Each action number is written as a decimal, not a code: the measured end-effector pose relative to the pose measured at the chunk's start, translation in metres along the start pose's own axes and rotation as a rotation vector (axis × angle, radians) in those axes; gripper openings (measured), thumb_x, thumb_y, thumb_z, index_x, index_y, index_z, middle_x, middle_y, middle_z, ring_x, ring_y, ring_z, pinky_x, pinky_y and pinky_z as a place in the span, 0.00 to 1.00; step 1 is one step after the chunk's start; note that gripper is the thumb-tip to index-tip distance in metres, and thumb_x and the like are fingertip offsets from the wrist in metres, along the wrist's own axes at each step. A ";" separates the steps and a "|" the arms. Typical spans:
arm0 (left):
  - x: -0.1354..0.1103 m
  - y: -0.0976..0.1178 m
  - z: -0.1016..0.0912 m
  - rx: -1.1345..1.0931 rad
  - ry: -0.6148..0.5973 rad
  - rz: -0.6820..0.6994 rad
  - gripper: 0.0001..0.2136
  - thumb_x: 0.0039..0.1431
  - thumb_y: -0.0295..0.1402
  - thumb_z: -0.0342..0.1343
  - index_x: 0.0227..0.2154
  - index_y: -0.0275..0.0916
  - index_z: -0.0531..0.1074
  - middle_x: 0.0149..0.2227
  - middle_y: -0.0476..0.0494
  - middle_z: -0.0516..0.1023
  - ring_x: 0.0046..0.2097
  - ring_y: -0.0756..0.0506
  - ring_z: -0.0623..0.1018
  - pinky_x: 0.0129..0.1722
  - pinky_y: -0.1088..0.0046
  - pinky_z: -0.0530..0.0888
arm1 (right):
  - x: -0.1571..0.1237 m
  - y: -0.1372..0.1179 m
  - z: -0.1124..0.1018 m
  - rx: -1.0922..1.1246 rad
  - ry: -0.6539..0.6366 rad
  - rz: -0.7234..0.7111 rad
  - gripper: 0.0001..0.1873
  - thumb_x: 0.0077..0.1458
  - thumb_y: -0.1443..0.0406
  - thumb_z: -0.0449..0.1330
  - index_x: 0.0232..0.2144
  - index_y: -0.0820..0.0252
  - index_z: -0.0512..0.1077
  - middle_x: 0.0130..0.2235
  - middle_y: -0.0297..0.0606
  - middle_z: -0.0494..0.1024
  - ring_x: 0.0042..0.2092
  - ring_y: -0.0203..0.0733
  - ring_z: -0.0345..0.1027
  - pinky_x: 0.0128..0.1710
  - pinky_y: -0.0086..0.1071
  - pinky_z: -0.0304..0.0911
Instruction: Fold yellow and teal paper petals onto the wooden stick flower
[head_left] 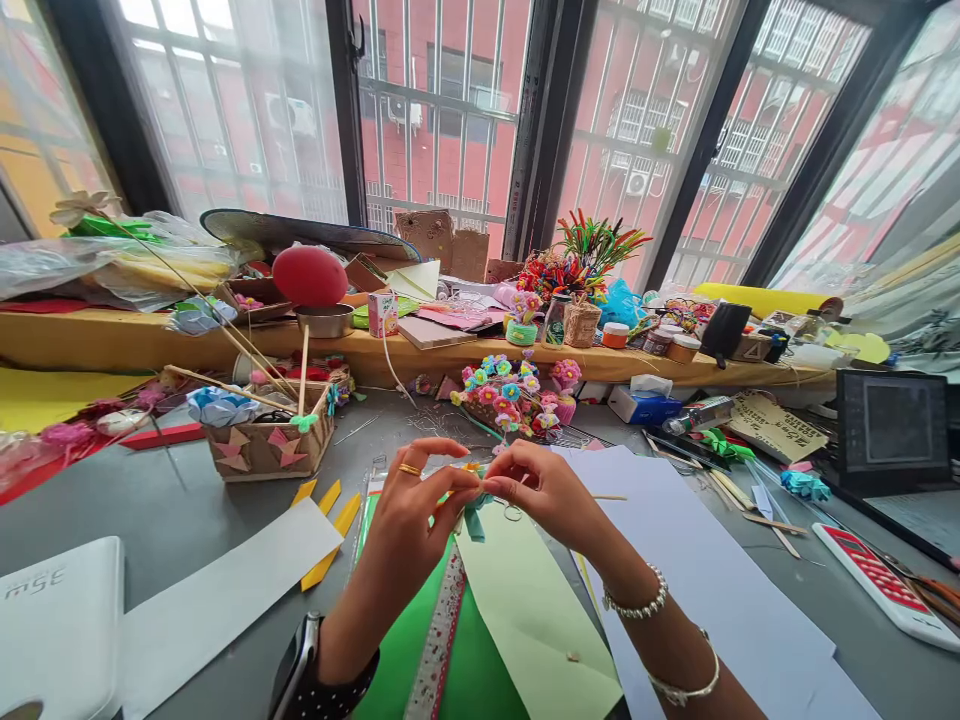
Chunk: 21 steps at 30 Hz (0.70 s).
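Observation:
My left hand point(424, 500) and my right hand point(536, 485) meet above the middle of the desk, thumbs and forefingers pinched together. Between the fingertips is a small teal paper strip point(475, 522), mostly covered by the fingers, with a bit of orange just above it. Below the hands lie a pale green paper sheet point(529, 610), a patterned ruler point(439, 640) and a bright green sheet point(397, 640). A thin wooden stick point(609, 497) pokes out behind my right hand.
A cardboard box point(262, 447) with sticks stands left, near yellow paper strips point(330, 540) and a white paper strip point(232, 600). Colourful small flowers point(506, 390) sit beyond the hands. White sheets point(690, 560), a red-and-white calculator point(885, 580) and a laptop point(892, 430) are right.

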<state>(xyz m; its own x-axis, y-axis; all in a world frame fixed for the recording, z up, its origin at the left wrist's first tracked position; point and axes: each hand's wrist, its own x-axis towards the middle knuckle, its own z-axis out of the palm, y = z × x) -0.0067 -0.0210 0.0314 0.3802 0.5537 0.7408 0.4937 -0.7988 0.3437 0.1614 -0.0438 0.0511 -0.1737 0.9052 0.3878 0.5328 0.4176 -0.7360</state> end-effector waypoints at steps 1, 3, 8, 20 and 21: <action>0.000 0.001 0.000 -0.002 -0.002 0.000 0.06 0.53 0.27 0.50 0.27 0.39 0.72 0.38 0.41 0.70 0.43 0.42 0.69 0.42 0.62 0.66 | 0.000 0.000 -0.001 -0.005 -0.004 0.004 0.12 0.51 0.59 0.57 0.27 0.62 0.71 0.28 0.34 0.71 0.28 0.32 0.63 0.26 0.25 0.59; 0.001 0.001 0.000 -0.009 -0.002 -0.003 0.07 0.53 0.27 0.50 0.26 0.40 0.72 0.38 0.41 0.70 0.42 0.42 0.69 0.41 0.63 0.67 | 0.000 0.002 -0.002 -0.016 -0.024 0.012 0.13 0.51 0.58 0.56 0.26 0.62 0.71 0.28 0.34 0.70 0.27 0.32 0.62 0.24 0.25 0.59; 0.000 0.000 0.000 -0.005 -0.015 0.013 0.06 0.54 0.28 0.50 0.27 0.40 0.72 0.38 0.41 0.70 0.43 0.43 0.69 0.42 0.63 0.68 | 0.001 0.004 -0.003 -0.022 -0.088 -0.003 0.15 0.52 0.57 0.55 0.24 0.62 0.73 0.23 0.33 0.69 0.25 0.32 0.61 0.23 0.25 0.58; 0.001 -0.003 0.001 -0.269 0.031 -0.228 0.07 0.50 0.35 0.54 0.33 0.42 0.72 0.40 0.43 0.69 0.44 0.43 0.70 0.44 0.63 0.68 | 0.000 0.001 -0.002 -0.018 0.025 -0.014 0.10 0.51 0.62 0.57 0.25 0.62 0.74 0.27 0.34 0.68 0.28 0.33 0.62 0.24 0.25 0.58; 0.001 -0.004 0.001 -0.342 0.025 -0.309 0.11 0.49 0.37 0.55 0.36 0.42 0.70 0.41 0.43 0.69 0.44 0.43 0.70 0.43 0.63 0.69 | -0.001 -0.001 -0.002 -0.023 0.051 -0.034 0.10 0.51 0.62 0.58 0.25 0.62 0.74 0.27 0.34 0.68 0.28 0.33 0.62 0.25 0.26 0.58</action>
<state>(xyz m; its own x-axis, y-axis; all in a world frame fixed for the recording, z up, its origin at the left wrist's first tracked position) -0.0070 -0.0170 0.0305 0.2344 0.7757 0.5860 0.2930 -0.6311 0.7183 0.1626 -0.0448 0.0526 -0.1494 0.8852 0.4405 0.5463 0.4452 -0.7095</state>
